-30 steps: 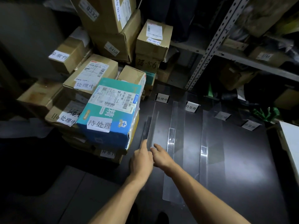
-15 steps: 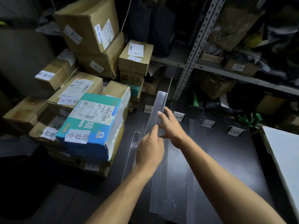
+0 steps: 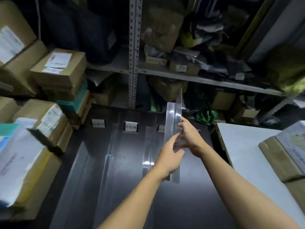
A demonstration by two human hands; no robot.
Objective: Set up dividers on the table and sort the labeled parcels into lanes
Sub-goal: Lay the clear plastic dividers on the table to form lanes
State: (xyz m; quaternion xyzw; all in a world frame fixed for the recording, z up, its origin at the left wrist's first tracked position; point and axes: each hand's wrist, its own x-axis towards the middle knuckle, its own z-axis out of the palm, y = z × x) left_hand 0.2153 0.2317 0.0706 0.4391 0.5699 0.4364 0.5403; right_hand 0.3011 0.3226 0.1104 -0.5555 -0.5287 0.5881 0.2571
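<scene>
Both hands hold a long clear acrylic divider (image 3: 173, 116) on edge above the right part of the dark table (image 3: 189, 204). My left hand (image 3: 168, 156) grips its near half from the left. My right hand (image 3: 189, 138) pinches it from the right, a little farther along. Two more clear dividers lie flat on the table, one (image 3: 107, 162) at the left and one (image 3: 148, 152) in the middle. Small white lane labels (image 3: 131, 126) stand along the table's far edge. Labeled cardboard parcels (image 3: 61, 70) are stacked at the left.
A metal shelf rack (image 3: 134, 52) filled with boxes and bags stands behind the table. A white board (image 3: 247, 156) with flat brown parcels (image 3: 279, 156) on it lies to the right. A blue and white parcel (image 3: 16, 156) sits at the near left.
The view has swung right. My hands lifted one divider off the table at the left, stood it on edge and carried it rightward, past the other two dividers.
</scene>
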